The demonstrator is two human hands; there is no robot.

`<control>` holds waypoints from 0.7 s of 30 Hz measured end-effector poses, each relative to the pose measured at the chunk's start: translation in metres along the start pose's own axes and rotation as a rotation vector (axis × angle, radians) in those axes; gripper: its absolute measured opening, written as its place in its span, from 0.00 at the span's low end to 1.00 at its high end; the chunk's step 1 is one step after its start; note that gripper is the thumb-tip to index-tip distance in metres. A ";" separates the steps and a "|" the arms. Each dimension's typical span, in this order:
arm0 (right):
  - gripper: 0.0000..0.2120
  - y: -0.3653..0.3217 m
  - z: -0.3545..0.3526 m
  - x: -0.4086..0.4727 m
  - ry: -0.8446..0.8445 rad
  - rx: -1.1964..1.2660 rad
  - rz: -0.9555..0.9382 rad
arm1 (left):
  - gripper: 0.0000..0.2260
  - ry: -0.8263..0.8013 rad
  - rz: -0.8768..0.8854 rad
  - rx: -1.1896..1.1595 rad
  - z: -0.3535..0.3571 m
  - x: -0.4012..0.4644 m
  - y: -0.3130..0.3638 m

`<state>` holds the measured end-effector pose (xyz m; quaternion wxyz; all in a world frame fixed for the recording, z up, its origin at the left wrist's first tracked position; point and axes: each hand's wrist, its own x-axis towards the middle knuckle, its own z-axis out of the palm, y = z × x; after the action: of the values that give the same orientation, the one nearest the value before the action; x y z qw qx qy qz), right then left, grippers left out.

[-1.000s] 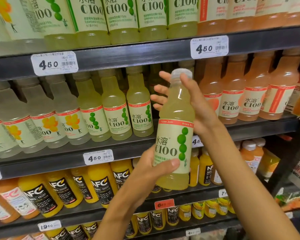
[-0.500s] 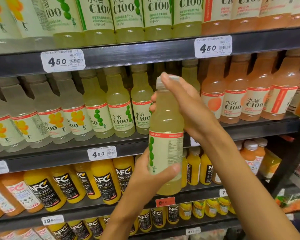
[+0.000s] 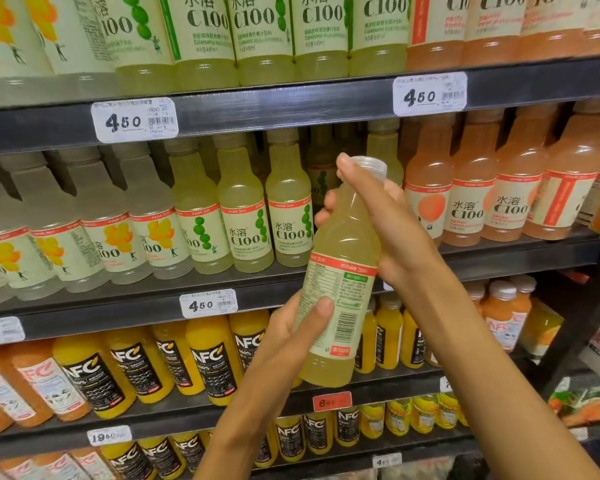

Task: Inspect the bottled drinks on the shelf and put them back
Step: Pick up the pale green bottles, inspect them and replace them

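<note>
I hold a pale green C100 drink bottle point(image 3: 343, 271) upright in front of the shelves. Its back label with barcode and nutrition table faces me. My left hand point(image 3: 291, 337) grips the lower body, thumb across the label. My right hand point(image 3: 385, 226) wraps the neck and shoulder from the right, a finger reaching up beside the clear cap. Behind the bottle, the middle shelf point(image 3: 499, 261) carries a row of matching green C100 bottles point(image 3: 246, 223), with a gap right behind my right hand.
Pale yellow C100 bottles point(image 3: 118, 244) stand at the left of the middle shelf, peach ones point(image 3: 471, 202) at the right. More C100 bottles fill the shelf above. Orange NFC juice bottles point(image 3: 208, 358) line the lower shelves. Price tags point(image 3: 134, 121) hang on the shelf edges.
The bottle has been turned about its upright axis: first the front C100 label faced me, now the barcode side does. Both hands kept hold of it.
</note>
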<state>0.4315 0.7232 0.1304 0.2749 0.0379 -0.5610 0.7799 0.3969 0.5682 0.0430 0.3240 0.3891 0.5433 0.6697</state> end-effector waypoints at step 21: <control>0.18 -0.004 0.005 0.005 -0.067 0.186 0.036 | 0.32 -0.062 -0.125 -0.319 -0.009 -0.001 0.012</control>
<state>0.4279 0.7218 0.1378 0.2371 0.0790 -0.4958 0.8317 0.3891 0.5607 0.0541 0.4391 0.3188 0.4430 0.7136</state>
